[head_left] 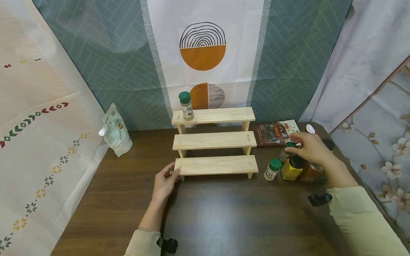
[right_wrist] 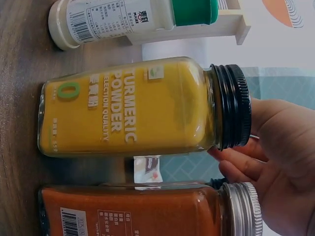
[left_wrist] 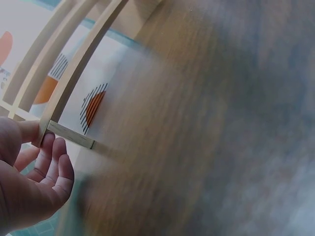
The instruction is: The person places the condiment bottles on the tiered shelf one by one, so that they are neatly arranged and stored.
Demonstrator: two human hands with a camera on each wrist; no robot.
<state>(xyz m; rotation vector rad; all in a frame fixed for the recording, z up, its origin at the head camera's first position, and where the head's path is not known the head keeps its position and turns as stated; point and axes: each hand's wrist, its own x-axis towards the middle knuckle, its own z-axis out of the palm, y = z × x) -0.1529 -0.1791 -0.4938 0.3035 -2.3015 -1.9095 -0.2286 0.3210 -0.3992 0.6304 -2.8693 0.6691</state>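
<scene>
A three-tier wooden shelf (head_left: 214,165) stands on the table. My left hand (head_left: 165,180) pinches the left end of its lowest board, thumb on top and fingers below, as the left wrist view shows. At the right, my right hand (head_left: 307,146) has thumb and fingers about the green cap of a small spice jar (head_left: 284,155). In the right wrist view a turmeric powder jar (right_wrist: 123,108) with a black lid hides that spice jar. Another green-capped spice jar (head_left: 271,170) stands nearer the shelf. On the top board, at its left end, sits a similar green-capped jar (head_left: 186,106).
A jar of red-brown powder (right_wrist: 133,209) with a silver lid stands beside the turmeric. Behind the jars lies a dark red packet (head_left: 270,134), with a white spoon-like piece (head_left: 310,128) to its right. A white spouted pouch (head_left: 116,131) leans at the back left.
</scene>
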